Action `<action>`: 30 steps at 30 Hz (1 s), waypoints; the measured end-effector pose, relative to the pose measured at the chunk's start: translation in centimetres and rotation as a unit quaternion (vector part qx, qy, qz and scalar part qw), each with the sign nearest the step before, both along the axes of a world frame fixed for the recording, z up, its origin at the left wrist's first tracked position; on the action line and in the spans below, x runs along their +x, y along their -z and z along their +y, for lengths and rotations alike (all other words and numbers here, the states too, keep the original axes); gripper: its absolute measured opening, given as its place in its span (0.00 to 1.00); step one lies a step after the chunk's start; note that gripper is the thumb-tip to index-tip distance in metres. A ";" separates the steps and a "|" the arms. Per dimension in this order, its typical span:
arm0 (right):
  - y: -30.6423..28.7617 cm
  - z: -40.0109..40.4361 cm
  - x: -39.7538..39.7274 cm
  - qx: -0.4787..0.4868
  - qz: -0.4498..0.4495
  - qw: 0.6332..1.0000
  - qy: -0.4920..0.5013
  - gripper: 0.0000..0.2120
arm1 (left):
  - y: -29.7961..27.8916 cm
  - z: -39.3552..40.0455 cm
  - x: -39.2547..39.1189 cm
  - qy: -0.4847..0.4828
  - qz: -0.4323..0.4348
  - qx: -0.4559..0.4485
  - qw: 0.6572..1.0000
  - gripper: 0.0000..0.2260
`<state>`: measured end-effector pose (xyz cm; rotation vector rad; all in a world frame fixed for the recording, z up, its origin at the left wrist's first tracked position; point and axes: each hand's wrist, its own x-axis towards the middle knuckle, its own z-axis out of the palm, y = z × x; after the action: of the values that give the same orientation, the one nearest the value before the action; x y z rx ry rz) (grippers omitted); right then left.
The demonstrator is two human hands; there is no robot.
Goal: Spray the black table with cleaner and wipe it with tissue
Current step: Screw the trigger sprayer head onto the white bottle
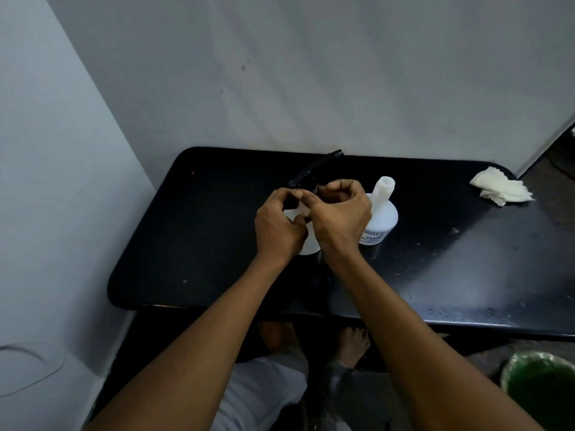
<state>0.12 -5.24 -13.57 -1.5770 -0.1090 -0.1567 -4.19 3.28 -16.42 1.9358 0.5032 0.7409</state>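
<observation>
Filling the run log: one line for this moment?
both hands: left hand, right hand on spray bottle | refill bottle open | tissue untouched

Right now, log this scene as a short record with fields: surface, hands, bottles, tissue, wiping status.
surface: black table against a grey wall
left hand: on a white bottle, mostly hidden
right hand: at the black spray head on top of that bottle
second bottle: white, open neck, upright beside the right hand
tissue: crumpled, far right corner, untouched
wiping status: not started

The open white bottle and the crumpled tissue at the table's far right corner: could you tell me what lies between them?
Nothing: the head view shows only bare black table between the white bottle and the tissue.
</observation>
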 end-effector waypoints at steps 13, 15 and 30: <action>-0.5 0.1 -0.5 -0.081 -0.053 0.995 -0.005 0.09 | 0.1 -0.7 -0.1 -0.003 -0.023 0.002 1.000 0.09; -0.8 0.0 -0.4 -0.092 -0.071 0.993 -0.010 0.11 | 0.0 -0.7 -0.1 -0.002 -0.021 0.009 1.000 0.09; -1.0 -1.3 1.2 -0.115 -0.065 0.985 -0.115 0.09 | 0.0 -0.7 0.1 0.002 -0.009 0.006 1.000 0.11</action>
<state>1.29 -6.52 -12.57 -1.7700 -0.4224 -0.0673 -4.05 2.60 -16.43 1.9397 0.4851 0.7598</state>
